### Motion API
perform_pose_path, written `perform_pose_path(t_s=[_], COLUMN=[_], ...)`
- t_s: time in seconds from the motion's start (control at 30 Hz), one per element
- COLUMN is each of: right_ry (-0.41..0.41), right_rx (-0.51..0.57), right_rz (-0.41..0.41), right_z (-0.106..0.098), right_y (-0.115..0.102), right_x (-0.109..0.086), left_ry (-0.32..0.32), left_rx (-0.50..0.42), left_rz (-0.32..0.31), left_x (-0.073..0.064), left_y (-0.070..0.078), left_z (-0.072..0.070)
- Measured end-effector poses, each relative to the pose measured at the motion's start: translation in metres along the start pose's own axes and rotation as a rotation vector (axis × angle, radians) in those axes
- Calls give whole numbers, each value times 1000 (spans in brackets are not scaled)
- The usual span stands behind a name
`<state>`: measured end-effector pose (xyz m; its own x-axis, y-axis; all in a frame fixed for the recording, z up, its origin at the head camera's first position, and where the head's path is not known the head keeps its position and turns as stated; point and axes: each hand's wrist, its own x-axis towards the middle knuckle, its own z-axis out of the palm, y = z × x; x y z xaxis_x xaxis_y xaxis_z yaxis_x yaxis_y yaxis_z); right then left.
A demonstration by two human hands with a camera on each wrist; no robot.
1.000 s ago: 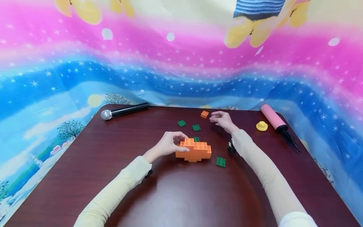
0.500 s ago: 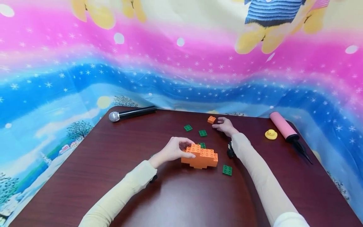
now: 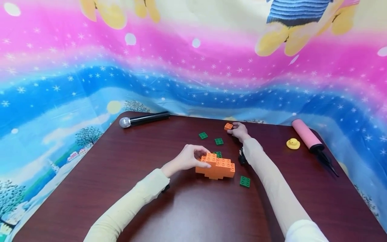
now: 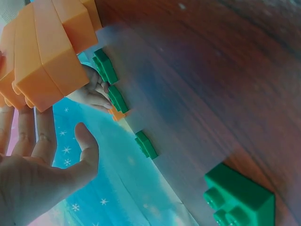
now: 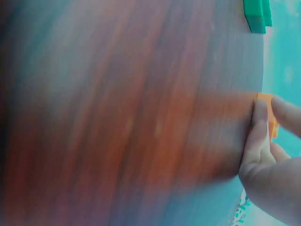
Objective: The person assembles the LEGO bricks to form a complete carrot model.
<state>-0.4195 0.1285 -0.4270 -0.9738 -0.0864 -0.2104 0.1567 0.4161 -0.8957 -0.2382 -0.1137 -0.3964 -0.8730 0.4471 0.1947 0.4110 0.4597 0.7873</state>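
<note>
In the head view my left hand (image 3: 187, 158) grips a built block of orange toy bricks (image 3: 214, 168), thumb across its front and fingers behind. The left wrist view shows fingers (image 4: 44, 136) against the orange bricks (image 4: 51, 66). At the far side of the table my right hand (image 3: 240, 131) reaches a small loose orange brick (image 3: 228, 126). In the right wrist view the thumb and fingers lie on both sides of that orange brick (image 5: 265, 98), partly covering it. Thin green bricks (image 3: 219, 141) lie between the hands, one partly hidden behind the orange build.
Another green brick (image 3: 245, 181) lies right of the build, and one (image 3: 203, 135) farther back. A microphone (image 3: 145, 119) rests at the back left. At the right are a yellow rubber duck (image 3: 293, 144) and a pink hand pump (image 3: 306, 134). A printed cloth hangs behind the table (image 3: 90, 188).
My right hand has moved to the small orange brick and its fingers have come round it. The left hand keeps its grip on the build. The head view has shifted slightly.
</note>
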Motion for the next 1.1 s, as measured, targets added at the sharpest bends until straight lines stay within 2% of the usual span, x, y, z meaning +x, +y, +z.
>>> perform_pose_path(t_s=[0.33, 0.53, 0.7, 0.83, 1.1], right_ry=[98, 124, 82, 26, -87], right_rx=[-97, -119, -109, -36, 16], right_rz=[38, 40, 14, -8, -50], right_z=[4, 1, -2, -10, -16], right_y=[3, 5, 6, 3, -5], right_x=[6, 8, 2, -4, -15], left_ry=[-12, -6, -11, 0, 6], left_rx=[0, -3, -3, 3, -12], left_rz=[14, 16, 19, 25, -2], left_x=[2, 4, 4, 6, 4], left_y=[-1, 0, 1, 1, -2], left_z=[5, 7, 7, 6, 1])
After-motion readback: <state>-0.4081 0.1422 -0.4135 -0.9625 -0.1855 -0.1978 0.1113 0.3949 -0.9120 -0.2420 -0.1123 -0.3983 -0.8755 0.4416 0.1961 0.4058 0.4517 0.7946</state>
